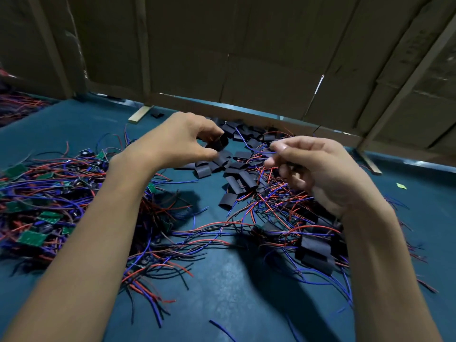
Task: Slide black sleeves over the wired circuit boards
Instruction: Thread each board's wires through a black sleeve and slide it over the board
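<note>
My left hand (182, 138) pinches a short black sleeve (218, 143) between thumb and fingers, held above the table. My right hand (318, 169) is closed around a wired circuit board; the board itself is hidden in the fist, and its blue wire (246, 144) sticks out toward the sleeve. A gap separates the sleeve from the wire tips. Loose black sleeves (237, 174) lie heaped on the teal table between and beyond my hands. Green circuit boards with red, blue and black wires (44, 201) are piled at the left.
Boards covered with sleeves (315, 253) lie in tangled wires under my right forearm. Cardboard walls (246, 58) close off the back of the table (234, 292). A wooden strip (139, 114) lies at the wall's foot. More wires (17, 107) lie far left.
</note>
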Motion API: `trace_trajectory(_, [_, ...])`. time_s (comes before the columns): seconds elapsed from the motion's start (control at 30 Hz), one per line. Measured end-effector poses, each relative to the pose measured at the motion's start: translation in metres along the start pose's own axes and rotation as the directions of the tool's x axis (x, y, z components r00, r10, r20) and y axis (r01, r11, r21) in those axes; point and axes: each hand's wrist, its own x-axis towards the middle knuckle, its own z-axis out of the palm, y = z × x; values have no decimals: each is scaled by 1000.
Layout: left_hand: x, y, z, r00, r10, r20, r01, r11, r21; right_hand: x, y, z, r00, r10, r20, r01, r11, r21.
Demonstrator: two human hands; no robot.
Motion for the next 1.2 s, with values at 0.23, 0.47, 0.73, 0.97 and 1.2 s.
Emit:
trace_trajectory(0.23, [0,1,0,1000,-12,19,12,1000,-28,-4,-12,-1,975,26,219,-152,799,582])
trace_trajectory(0.47, [1,4,2,999,1,43,1,999,-46,-5,-9,-1,965,-88,247,-78,803,591])
trace_trajectory(0.73, [1,7,0,999,17,46,-11,992,-129,-3,-7,2,981,-99,167,-12,829,559])
trace_trajectory(0.97, [1,9,2,998,22,61,-6,970,-242,3,1,3,993,-109,36,78,871,485])
trace_trajectory(1.2, [3,13,7,996,30,86,-7,966,-260,3,4,4,999,-20,39,7,950,312])
